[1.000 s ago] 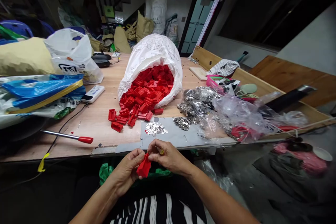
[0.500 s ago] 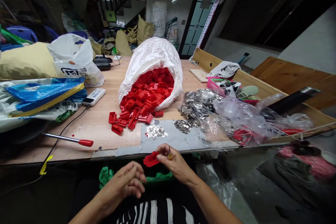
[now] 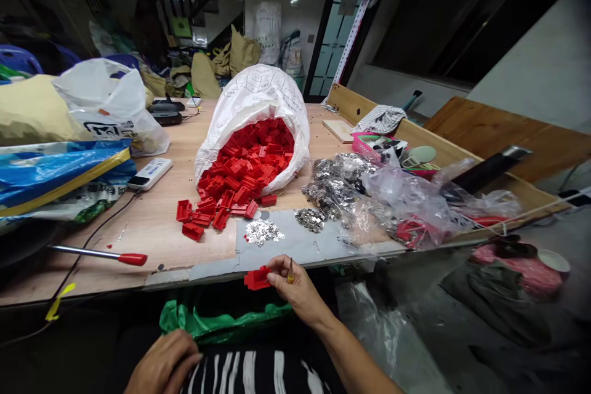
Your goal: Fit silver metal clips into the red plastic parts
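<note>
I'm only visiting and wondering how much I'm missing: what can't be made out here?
In the head view:
Left hand: palm hidden by its own back; whether it holds anything is unclear.
Yellow tool: lower end hidden by the right hand.
White sack: depths hidden behind red pieces.
Green bag: inside lost in shadow.
Silver bits: too small to count.

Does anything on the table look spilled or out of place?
Several red plastic pieces lie loose in front of the tipped white sack, as if spilled. A tiny red bit sits at the edge of the silver metal pieces, where it doesn't match.
</note>
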`<state>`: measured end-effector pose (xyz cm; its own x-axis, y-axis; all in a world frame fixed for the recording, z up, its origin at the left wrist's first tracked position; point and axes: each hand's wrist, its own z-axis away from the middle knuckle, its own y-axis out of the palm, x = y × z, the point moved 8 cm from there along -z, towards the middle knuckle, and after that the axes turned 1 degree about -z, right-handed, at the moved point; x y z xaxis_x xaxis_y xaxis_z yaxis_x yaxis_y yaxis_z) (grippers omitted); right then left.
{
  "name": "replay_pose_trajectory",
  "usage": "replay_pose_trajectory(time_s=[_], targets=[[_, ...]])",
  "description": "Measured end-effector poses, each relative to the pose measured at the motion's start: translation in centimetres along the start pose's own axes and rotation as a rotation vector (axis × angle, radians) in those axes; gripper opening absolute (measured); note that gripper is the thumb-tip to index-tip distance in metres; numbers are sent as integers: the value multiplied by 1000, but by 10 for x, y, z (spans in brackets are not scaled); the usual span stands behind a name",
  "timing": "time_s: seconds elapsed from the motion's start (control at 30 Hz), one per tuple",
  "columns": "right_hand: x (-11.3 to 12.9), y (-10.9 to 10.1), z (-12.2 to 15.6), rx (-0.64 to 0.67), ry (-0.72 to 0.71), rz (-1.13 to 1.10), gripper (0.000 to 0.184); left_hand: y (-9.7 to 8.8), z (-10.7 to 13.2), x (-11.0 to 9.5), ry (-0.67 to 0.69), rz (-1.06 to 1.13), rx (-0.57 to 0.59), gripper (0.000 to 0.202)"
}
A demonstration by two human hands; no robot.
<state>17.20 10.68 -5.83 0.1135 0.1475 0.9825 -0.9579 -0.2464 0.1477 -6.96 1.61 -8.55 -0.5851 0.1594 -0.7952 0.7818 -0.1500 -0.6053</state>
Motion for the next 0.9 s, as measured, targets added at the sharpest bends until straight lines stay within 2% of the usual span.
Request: replay_pose_trajectory(time_s=[0.07,0.13,0.2,0.27,0.33,0.4,0.5,0.63,0.77,0.9], targets=[[4,-2,-2,-21,-20,5,31,-11,-10,-1,-16,-74,-33,12],[7,-1,-3,-12,-30,3,30,-20,-26,-8,-54,-55,-39,10],[7,3,-3,8,-32,0,30,-27,-44,-25,-61,27,-95,29],[8,8,-3,26,-33,-4,30,-25,-61,-49,-26,136,-134,47],[8,14,-2,52,-33,-10,29,-15,-76,-72,30,233,-148,60],[8,19,-1,80,-33,0,29,-1,-85,-87,80,304,-147,54],[6,20,1,97,-30,44,30,13,-89,-89,45,412,-169,35],[0,17,2,110,-2,136,29,24,-86,-86,27,474,-111,31],[2,17,-1,125,-14,180,24,24,-84,-89,43,452,-120,31],[14,12,-13,204,13,348,16,20,-82,-77,-67,512,-183,29]])
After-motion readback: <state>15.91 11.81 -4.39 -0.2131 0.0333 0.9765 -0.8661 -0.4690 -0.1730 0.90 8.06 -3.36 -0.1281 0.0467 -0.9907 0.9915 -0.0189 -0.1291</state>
